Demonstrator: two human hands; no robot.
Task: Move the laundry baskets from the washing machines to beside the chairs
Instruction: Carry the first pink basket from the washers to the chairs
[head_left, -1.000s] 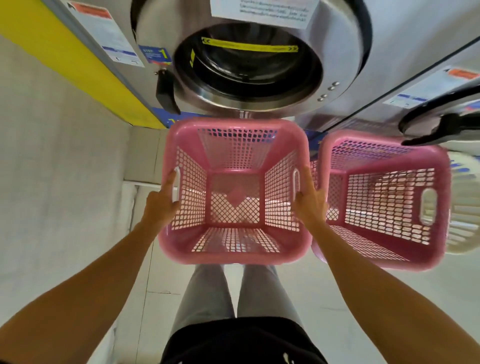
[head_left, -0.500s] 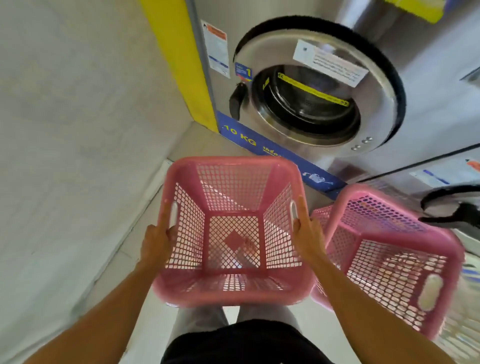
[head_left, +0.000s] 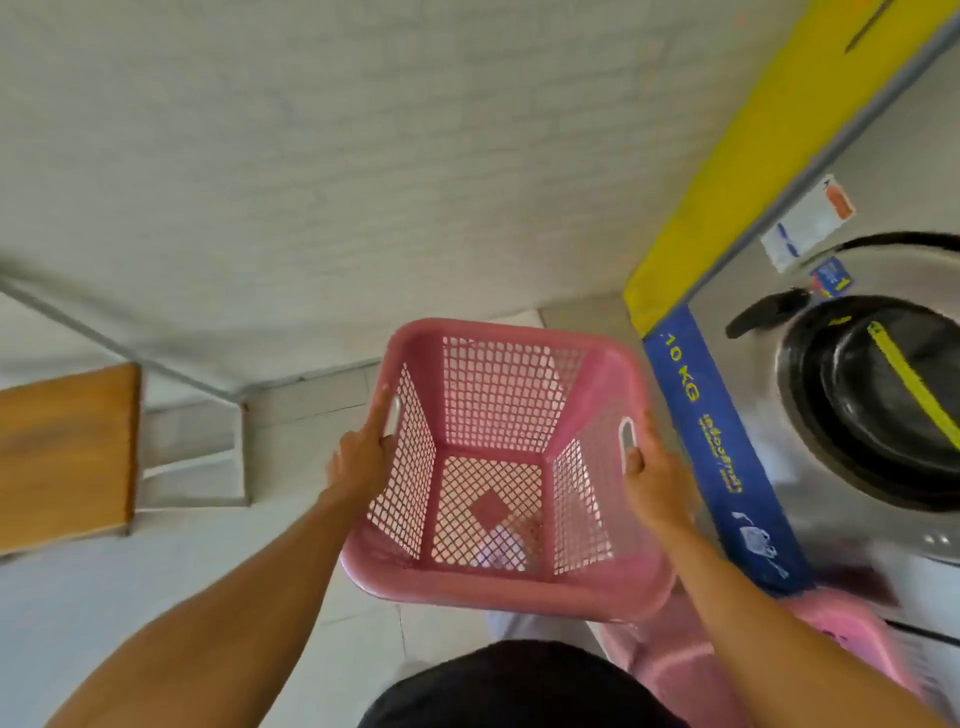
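Note:
I hold an empty pink mesh laundry basket (head_left: 498, 395) in front of me, off the floor. My left hand (head_left: 361, 460) grips its left handle slot and my right hand (head_left: 652, 478) grips the right one. A second pink basket (head_left: 852, 639) stays on the floor at the lower right, partly hidden behind my right arm. The washing machine (head_left: 878, 395) with its round door stands at the right edge. A wooden seat (head_left: 67, 452) on a metal frame shows at the left.
A pale wall (head_left: 363, 156) fills the top of the view. A yellow panel (head_left: 769, 145) and a blue "10 KG" strip (head_left: 722, 457) edge the machine. Light floor tiles (head_left: 156, 587) lie between the wooden seat and me.
I have turned left with the basket in both hands. The washing machine and second basket slid to the right edge, and the wooden seat came into view on the left.

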